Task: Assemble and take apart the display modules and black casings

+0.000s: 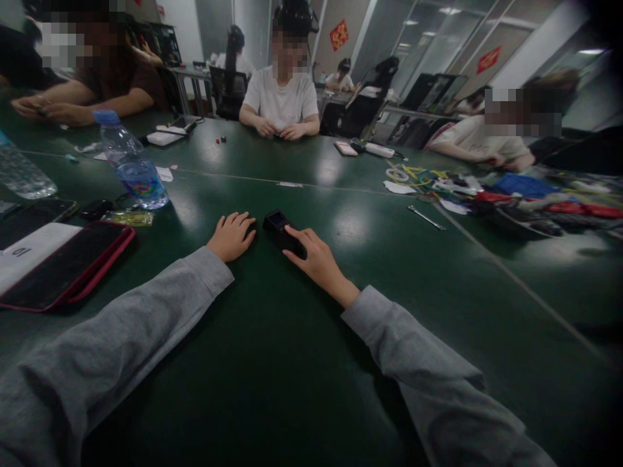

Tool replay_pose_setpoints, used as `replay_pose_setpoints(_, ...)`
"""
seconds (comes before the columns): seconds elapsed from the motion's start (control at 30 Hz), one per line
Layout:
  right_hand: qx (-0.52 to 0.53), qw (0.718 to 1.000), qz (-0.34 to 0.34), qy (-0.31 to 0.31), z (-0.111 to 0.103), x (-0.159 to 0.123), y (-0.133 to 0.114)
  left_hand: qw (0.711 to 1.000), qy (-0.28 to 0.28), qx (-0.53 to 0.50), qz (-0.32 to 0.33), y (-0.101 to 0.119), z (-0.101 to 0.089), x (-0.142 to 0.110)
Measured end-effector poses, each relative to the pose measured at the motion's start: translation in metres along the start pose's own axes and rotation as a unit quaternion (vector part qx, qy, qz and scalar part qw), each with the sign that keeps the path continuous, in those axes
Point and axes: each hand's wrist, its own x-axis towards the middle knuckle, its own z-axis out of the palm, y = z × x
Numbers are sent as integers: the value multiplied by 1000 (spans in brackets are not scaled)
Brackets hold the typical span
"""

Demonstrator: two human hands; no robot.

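Note:
A small black box-shaped device [278, 228] lies on the dark green table [292, 363] in front of me. My right hand [315, 261] grips its near right side, fingers curled over the top edge. My left hand [232, 235] rests palm down on the table just left of the device, fingers together and slightly bent, holding nothing. Both arms wear grey sleeves.
A red-cased phone [68, 263] and a white card lie at the left. A water bottle [131, 162] stands behind them. A metal tool [426, 218] and a heap of cables and parts [511, 194] lie at the right. Several other people sit around the table.

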Motion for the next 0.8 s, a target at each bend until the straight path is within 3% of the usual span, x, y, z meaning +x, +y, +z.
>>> replay_pose_setpoints(0.6, -69, 997, 9, -19, 1, -2, -5, 1000, 2, -6, 3, 0, 0, 0)
replay_pose_setpoints(0.8, -46, 999, 10, -16, 2, -1, -3, 1000, 11, -6, 6, 0, 1, 0)
